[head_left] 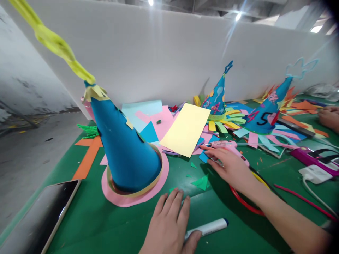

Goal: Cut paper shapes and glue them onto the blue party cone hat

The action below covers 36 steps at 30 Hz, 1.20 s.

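My left hand (169, 222) lies palm down on the green table, its fingers stretched out toward the pink brim of a blue paper cone hat (123, 148). A white marker (209, 227) with a dark end lies at its thumb, partly hidden by the hand. My right hand (229, 165) reaches over the table with its fingers apart, beside a pink glue gun (225, 144) and a small blue paper scrap (203, 157). Something shiny shows under its fingers; I cannot make it out. A pale yellow paper sheet (186, 129) lies just beyond, on a pile of coloured paper.
Two decorated cone hats, one patterned (216, 97) and one numbered (272, 109), stand behind. A phone (39, 215) lies at left. A purple power strip (312, 160), a white charger (315, 174) and cables occupy the right. Another person's hand (329, 118) is at far right.
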Motion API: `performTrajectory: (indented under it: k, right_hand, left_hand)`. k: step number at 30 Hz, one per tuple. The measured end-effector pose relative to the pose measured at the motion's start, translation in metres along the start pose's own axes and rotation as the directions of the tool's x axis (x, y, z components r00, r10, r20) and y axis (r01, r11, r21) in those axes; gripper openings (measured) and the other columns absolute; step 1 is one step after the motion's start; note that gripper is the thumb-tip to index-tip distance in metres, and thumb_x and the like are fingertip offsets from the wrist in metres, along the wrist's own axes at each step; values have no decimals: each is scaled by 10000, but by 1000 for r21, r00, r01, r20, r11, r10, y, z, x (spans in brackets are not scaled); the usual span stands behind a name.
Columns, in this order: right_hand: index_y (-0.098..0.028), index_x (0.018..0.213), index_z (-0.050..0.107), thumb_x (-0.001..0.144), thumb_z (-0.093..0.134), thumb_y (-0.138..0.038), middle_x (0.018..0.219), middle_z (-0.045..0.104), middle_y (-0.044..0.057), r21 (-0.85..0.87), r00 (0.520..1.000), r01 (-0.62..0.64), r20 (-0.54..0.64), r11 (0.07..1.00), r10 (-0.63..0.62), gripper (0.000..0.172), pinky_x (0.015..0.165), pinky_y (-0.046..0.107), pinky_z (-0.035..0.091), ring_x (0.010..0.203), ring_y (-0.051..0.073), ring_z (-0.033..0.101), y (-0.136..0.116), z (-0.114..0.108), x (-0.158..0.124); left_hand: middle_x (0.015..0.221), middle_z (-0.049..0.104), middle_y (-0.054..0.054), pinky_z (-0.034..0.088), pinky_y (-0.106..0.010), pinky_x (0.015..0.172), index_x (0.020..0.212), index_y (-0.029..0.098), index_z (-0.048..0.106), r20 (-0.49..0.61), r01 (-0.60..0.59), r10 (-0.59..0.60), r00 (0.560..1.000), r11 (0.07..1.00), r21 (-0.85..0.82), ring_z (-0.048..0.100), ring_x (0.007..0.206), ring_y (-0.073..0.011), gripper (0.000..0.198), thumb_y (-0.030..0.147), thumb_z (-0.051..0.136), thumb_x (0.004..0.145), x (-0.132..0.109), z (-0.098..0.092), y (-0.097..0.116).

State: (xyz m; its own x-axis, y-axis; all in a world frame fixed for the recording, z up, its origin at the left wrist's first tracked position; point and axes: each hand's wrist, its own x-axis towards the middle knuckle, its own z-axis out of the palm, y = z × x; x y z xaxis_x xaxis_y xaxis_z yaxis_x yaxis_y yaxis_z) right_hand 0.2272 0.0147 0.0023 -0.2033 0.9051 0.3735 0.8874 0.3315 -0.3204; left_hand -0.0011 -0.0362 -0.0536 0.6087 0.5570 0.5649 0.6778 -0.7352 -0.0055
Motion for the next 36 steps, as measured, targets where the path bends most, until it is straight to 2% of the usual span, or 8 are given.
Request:
performTrajectory:
  k: [3, 6, 13, 18, 22, 28, 33, 36]
  right_hand:
    - [-227, 1112, 552, 829, 464, -248, 1105, 608, 68, -165, 1000, -3, 30, 986, 8, 297, 818, 371, 452, 1050, 238, 526, 24, -11, 3]
    - [-190, 1048, 581, 833, 438, -267, 1057, 614, 81, -280, 991, -104, 49, 954, 122, 269, 783, 335, 449, 971, 230, 556, 43, -19, 18]
    - [-198, 897, 633, 787, 451, -232, 835, 689, 59, -334, 943, -207, 182, 920, 278, 215, 517, 253, 406, 718, 204, 619, 95, -18, 70]
    - [-173, 883, 655, 775, 504, -172, 837, 685, 55, -354, 894, -185, 326, 917, 307, 186, 589, 257, 445, 725, 175, 613, 116, -9, 85]
    - [-149, 931, 602, 849, 509, -272, 891, 637, 36, -382, 847, -157, 422, 911, 323, 175, 684, 323, 487, 759, 149, 600, 121, -8, 91]
    - [-156, 1014, 566, 868, 486, -276, 1026, 594, 52, -389, 810, -141, 483, 910, 332, 205, 729, 353, 496, 845, 167, 591, 120, -7, 98]
    - [-168, 1054, 549, 870, 482, -273, 1072, 575, 61, -379, 833, -178, 433, 908, 344, 222, 740, 361, 495, 871, 173, 584, 116, -6, 94]
    - [-167, 1060, 541, 867, 489, -281, 1068, 573, 59, -352, 873, -195, 363, 915, 326, 231, 736, 362, 494, 862, 168, 585, 110, -11, 91]
  left_hand:
    - [1090, 622, -130, 382, -415, 831, 1078, 149, 551, 11, -1, 1, 1000, 1000, -17, 531, 1035, -280, 464, 473, 362, 805, -1, -2, -4]
    - [1135, 589, -144, 389, -430, 838, 1127, 141, 516, 45, -39, 40, 998, 999, -22, 506, 1064, -292, 460, 431, 410, 785, -4, -2, -8]
    - [1175, 551, -156, 374, -468, 886, 1154, 141, 485, 90, 7, 7, 996, 988, -152, 466, 1117, -295, 408, 315, 423, 789, -3, -3, -5]
    - [1145, 580, -137, 365, -488, 901, 1128, 159, 512, 105, 17, 5, 994, 978, -210, 475, 1113, -290, 378, 350, 385, 827, -2, -2, 3]
    - [1104, 603, -131, 373, -497, 898, 1103, 160, 530, 100, -38, 60, 993, 977, -212, 490, 1089, -288, 385, 384, 356, 843, 3, -5, 5]
    - [1135, 565, -173, 395, -459, 902, 1097, 85, 522, 188, 50, -32, 982, 994, -93, 497, 1066, -285, 312, 214, 390, 845, 56, -17, -11]
    - [1176, 515, -223, 360, -462, 918, 1119, 14, 492, 192, 202, -183, 964, 976, -85, 457, 1107, -315, 392, 99, 494, 737, 105, 13, -27]
    - [1009, 602, -211, 417, -443, 835, 933, 28, 584, 140, 271, -255, 957, 957, -106, 541, 985, -299, 248, 48, 475, 712, 120, 32, -39]
